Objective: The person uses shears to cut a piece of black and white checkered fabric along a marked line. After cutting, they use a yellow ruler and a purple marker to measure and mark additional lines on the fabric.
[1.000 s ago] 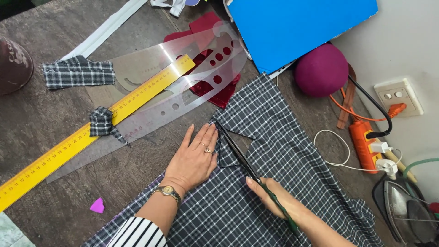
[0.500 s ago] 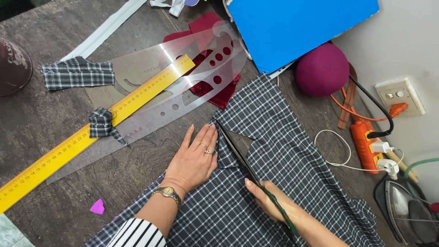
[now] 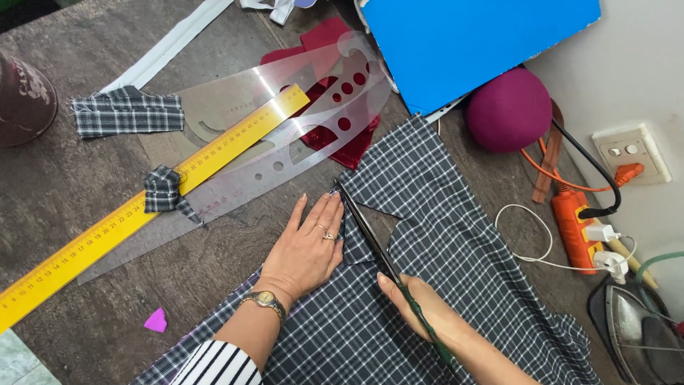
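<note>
A dark checked cloth (image 3: 456, 228) lies spread on the brown table. My left hand (image 3: 308, 249) presses flat on its left edge, fingers together, a ring on one finger and a watch at the wrist. My right hand (image 3: 420, 306) grips the green handles of long black scissors (image 3: 367, 232). The blades run up along the cloth's cut edge, right beside my left fingers, with the tip near the cloth's upper corner.
A yellow ruler (image 3: 153, 207) and clear curve templates (image 3: 285, 135) lie upper left, with checked scraps (image 3: 128, 113) and dark red cloth (image 3: 335, 135). A blue board (image 3: 477, 43), magenta ball (image 3: 508, 110), orange power strip (image 3: 578, 228) and an iron (image 3: 641, 335) sit at the right.
The scissors have advanced slightly up along the cloth's edge and my right hand followed. My left hand has stayed pressed in place.
</note>
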